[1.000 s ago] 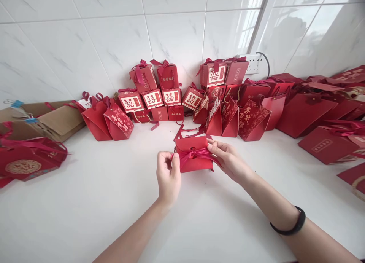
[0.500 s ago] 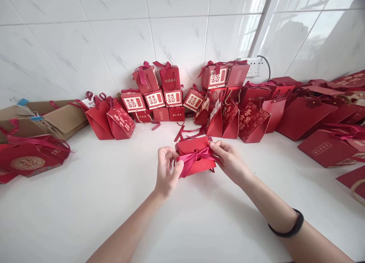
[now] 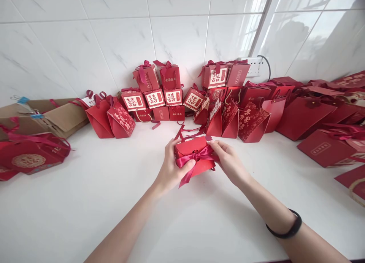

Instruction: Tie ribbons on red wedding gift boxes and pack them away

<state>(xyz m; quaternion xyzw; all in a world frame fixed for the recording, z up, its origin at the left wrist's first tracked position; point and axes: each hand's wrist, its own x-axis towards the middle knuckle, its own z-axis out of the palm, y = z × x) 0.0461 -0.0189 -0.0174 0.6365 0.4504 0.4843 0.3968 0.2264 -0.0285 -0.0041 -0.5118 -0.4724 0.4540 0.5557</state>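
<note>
Between my hands is a small red gift box (image 3: 196,144), with a magenta ribbon (image 3: 186,159) tied in a bow across its top around a dark round hole. My left hand (image 3: 172,168) wraps the box's left side, its thumb pressing on the ribbon near the knot. At the right, my right hand (image 3: 228,158) pinches with thumb and index finger at the box's upper right corner, by the ribbon's right loop; what exactly lies in that pinch is partly hidden. One ribbon tail hangs down over the front of the box.
Stacked red gift boxes (image 3: 156,98) stand against the tiled wall. Red gift bags (image 3: 99,118) are at left and right of them, with larger red boxes (image 3: 325,147) farther right. Brown paper bags (image 3: 67,118) lie at left. Loose ribbon pieces (image 3: 188,133) are behind the held box.
My left hand has shifted right and closed around the box's side, its thumb moving from the ribbon's left loop toward the knot. My right hand stays at the upper right corner.
</note>
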